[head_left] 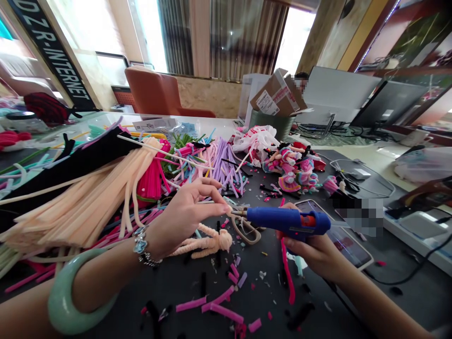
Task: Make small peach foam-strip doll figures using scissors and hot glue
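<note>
My right hand [312, 252] is wrapped round a blue hot glue gun [271, 219], which points left. Its metal nozzle meets the fingertips of my left hand [190, 205]. Thumb and forefinger are pinched there on a small pale piece, too small to make out. Below the left hand lies a peach doll-like figure [212, 242] of twisted fuzzy stems. Scissors [249, 233] with beige handles rest on the dark table, partly behind the nozzle. A red fuzzy stem [287, 275] lies under the right hand.
Bundled peach fuzzy stems [88, 202] cover the left side; lilac stems [226, 162] lie further back. Finished colourful dolls [293, 165] are piled at back right. A phone [341, 235] lies beside the right wrist, near a white power strip [420, 235]. Pink offcuts [222, 301] litter the front.
</note>
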The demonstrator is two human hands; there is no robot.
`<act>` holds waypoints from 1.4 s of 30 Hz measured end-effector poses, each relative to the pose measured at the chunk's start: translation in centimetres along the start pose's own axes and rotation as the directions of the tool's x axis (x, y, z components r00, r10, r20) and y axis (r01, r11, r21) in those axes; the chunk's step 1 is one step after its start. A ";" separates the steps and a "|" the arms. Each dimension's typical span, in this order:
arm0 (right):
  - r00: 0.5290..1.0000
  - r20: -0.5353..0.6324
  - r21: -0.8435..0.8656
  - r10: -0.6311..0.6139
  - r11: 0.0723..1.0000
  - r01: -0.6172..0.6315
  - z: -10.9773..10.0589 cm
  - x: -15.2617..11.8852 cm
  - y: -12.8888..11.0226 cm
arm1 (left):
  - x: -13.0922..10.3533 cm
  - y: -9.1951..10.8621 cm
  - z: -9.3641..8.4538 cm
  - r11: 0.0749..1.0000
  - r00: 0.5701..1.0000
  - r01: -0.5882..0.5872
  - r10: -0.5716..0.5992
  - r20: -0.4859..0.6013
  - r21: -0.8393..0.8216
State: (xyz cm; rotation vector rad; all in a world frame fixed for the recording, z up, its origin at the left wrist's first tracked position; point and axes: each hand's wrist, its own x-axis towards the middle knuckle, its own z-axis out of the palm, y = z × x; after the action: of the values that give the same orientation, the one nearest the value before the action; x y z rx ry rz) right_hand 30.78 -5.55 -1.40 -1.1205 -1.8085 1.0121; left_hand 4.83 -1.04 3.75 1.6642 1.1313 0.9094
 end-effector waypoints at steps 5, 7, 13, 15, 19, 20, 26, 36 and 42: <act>1.000 -0.004 -0.042 -0.011 0.999 0.011 0.0 0.1 0.0 | -0.1 0.1 0.0 1.000 1.000 0.000 0.000 0.008 -0.008; 1.000 -0.007 -0.063 -0.006 0.998 0.006 0.0 0.1 0.0 | -0.2 0.2 0.0 0.999 1.000 0.019 -0.018 0.020 -0.039; 1.000 -0.005 -0.069 -0.011 0.998 0.010 0.0 0.1 -0.1 | -0.1 0.0 -0.1 1.000 1.000 0.000 0.000 -0.006 0.000; 1.000 0.000 -0.056 -0.014 0.998 0.014 -0.1 0.1 0.0 | -0.1 0.0 -0.1 1.000 1.000 0.002 -0.002 -0.003 -0.011; 1.000 0.003 -0.049 -0.017 0.999 0.017 -0.3 0.0 0.4 | 0.0 0.0 0.0 0.999 1.000 0.012 -0.012 -0.003 -0.033; 1.000 0.006 -0.047 -0.020 0.999 0.020 -0.4 0.0 0.4 | -0.1 0.0 0.0 0.999 1.000 0.013 -0.014 -0.004 -0.034; 0.999 0.033 -0.031 -0.010 0.999 0.011 -0.4 -0.1 0.5 | 0.0 0.1 -0.1 0.999 1.000 0.009 -0.008 0.003 -0.037; 0.997 0.072 0.018 -0.009 1.000 0.007 -0.5 -0.2 0.1 | -0.2 0.2 0.0 0.999 0.999 0.035 -0.035 -0.006 -0.012; 0.998 0.062 -0.061 -0.012 0.998 0.016 -0.6 -0.2 0.1 | 0.1 0.1 0.0 1.000 1.000 0.013 -0.013 -0.015 -0.013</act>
State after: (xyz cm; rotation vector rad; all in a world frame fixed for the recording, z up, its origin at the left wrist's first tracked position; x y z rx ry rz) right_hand 31.44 -5.54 -1.26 -1.1234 -1.9056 0.9985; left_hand 4.84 -0.98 3.84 1.6404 1.1432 0.9202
